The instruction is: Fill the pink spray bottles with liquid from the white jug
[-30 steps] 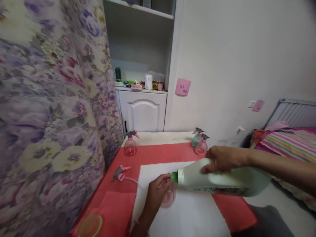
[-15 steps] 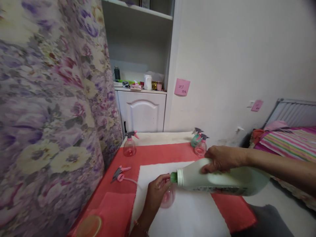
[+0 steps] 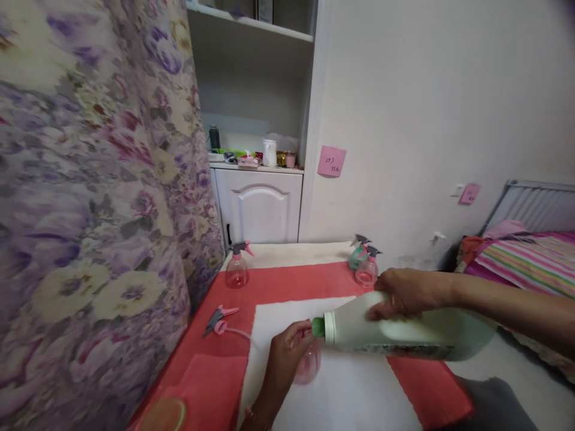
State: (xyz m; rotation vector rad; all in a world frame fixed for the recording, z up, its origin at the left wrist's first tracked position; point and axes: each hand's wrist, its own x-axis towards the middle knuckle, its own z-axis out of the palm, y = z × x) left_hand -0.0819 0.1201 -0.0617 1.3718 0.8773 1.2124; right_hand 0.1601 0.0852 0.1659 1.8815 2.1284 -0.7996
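My right hand (image 3: 402, 293) is closed round the handle of a large pale green jug (image 3: 359, 320), tipped almost onto its side. The jug's green spout (image 3: 318, 327) points left, at the mouth of a clear pink spray bottle body (image 3: 309, 366). Around that bottle's neck the fingers of my left hand (image 3: 290, 347) are wrapped, and they partly hide it. I cannot make out any liquid flowing. To the left lies a grey and pink spray head (image 3: 220, 320) with its thin tube stretching onto the white cloth (image 3: 350, 395).
A pink spray bottle (image 3: 237, 272) stands at the back left. Another pink one (image 3: 367, 272) and a green one (image 3: 357, 257) stand at the back right. A round lid-like object (image 3: 162, 415) lies front left. A floral curtain (image 3: 112, 209) hangs on the left.
The whole view has shifted slightly, with everything a little lower in it. Both hands keep their holds, and the jug stays tipped at the bottle.
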